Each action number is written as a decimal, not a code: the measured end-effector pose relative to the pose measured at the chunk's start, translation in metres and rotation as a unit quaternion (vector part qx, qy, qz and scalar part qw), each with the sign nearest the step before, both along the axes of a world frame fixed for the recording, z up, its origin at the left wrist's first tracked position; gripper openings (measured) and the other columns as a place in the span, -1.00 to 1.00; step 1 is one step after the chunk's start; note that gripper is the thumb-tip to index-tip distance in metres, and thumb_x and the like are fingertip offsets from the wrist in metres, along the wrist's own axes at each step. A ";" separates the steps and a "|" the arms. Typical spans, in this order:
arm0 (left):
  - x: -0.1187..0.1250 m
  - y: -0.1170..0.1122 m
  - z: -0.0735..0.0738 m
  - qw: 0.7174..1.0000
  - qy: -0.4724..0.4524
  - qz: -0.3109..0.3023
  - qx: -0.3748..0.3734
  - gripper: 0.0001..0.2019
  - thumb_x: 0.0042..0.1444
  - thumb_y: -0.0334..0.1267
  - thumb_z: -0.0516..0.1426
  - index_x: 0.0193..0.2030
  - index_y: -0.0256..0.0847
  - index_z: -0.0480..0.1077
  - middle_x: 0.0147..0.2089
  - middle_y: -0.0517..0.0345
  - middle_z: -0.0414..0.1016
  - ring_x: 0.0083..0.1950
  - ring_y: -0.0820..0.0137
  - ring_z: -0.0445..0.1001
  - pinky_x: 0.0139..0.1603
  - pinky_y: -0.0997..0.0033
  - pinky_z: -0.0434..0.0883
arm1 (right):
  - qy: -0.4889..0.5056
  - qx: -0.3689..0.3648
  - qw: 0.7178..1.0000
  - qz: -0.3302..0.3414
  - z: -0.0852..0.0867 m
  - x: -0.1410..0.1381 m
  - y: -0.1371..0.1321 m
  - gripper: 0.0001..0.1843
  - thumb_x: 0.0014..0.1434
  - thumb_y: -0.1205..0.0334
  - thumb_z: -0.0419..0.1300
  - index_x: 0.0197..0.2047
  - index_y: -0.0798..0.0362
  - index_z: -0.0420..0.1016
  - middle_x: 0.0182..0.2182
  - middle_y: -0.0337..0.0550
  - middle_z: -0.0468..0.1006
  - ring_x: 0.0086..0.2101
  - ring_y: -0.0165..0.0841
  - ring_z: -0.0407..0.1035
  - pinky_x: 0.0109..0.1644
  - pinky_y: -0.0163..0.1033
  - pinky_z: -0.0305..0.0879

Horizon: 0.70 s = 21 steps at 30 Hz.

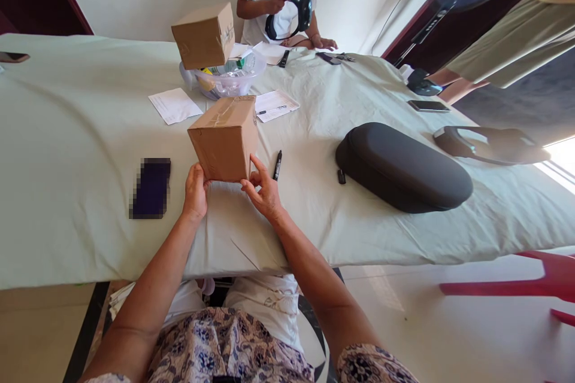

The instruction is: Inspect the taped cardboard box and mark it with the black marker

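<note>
Left hand, right hand clasp box at bottom corners (pen nearby).

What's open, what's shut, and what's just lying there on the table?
Near box: taped shut, held by left hand and right hand.
Far box: shut, resting on bowl.
Marker: lying flat.
Black case: closed.

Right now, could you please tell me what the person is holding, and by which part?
The nearer cardboard box, by its lower near edge: left hand at the bottom left corner, right hand at the bottom right.
</note>
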<state>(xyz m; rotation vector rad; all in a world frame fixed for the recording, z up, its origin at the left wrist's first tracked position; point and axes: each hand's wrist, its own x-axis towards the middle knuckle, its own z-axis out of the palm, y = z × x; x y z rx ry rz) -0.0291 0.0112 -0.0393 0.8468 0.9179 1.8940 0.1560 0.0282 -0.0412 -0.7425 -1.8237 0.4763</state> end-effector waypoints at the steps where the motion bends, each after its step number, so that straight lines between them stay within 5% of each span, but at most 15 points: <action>1: 0.000 0.000 0.000 0.999 0.017 0.024 0.013 -0.39 -0.01 0.35 0.27 -0.08 -0.15 0.46 -0.05 0.04 0.58 -0.12 0.38 0.53 -0.23 0.47 0.43 | 0.006 0.001 1.000 -0.003 0.000 -0.001 0.000 -0.31 0.38 -0.07 0.14 0.46 0.01 0.12 -0.51 -0.33 0.46 -0.51 -0.41 0.35 -0.32 -0.26 0.38; 8: 0.000 -0.008 0.005 0.988 0.106 0.102 0.051 -0.45 0.05 0.28 0.28 -0.05 -0.12 0.37 -0.08 0.08 0.52 -0.07 0.36 0.52 -0.11 0.42 0.45 | 0.029 0.018 0.998 -0.047 -0.003 -0.006 -0.001 -0.52 0.39 -0.01 0.13 0.27 0.02 0.30 -0.52 -0.34 0.48 -0.54 -0.46 0.33 -0.35 -0.30 0.35; 11: 0.006 -0.014 0.008 0.991 0.112 0.057 0.041 -0.29 0.03 0.27 0.31 0.17 -0.10 0.28 0.00 0.00 0.54 0.05 0.28 0.54 0.07 0.31 0.47 | 0.032 0.066 0.994 -0.087 -0.005 -0.009 -0.002 -0.62 0.37 0.00 0.15 0.14 0.02 0.38 -0.54 -0.36 0.45 -0.55 -0.47 0.30 -0.38 -0.32 0.34; 16: 0.018 -0.019 0.010 0.995 0.081 -0.047 0.031 0.27 -0.13 0.22 0.43 0.53 -0.05 -0.26 0.25 -0.21 0.43 0.28 0.12 0.48 0.29 0.15 0.42 | -0.008 0.133 0.985 -0.105 -0.008 -0.017 -0.005 -0.70 0.37 0.03 0.15 0.06 0.00 0.42 -0.50 -0.30 0.52 -0.55 -0.46 0.35 -0.40 -0.32 0.37; 21: 0.022 -0.016 0.004 0.991 0.115 -0.047 0.043 0.28 -0.17 0.22 0.44 0.54 0.06 -0.26 0.45 -0.21 0.19 0.47 0.09 0.27 0.48 0.06 0.25 | -0.050 0.143 0.985 -0.083 -0.009 -0.025 -0.010 -0.73 0.42 0.08 0.09 0.06 0.01 0.44 -0.45 -0.21 0.59 -0.50 -0.44 0.42 -0.34 -0.30 0.44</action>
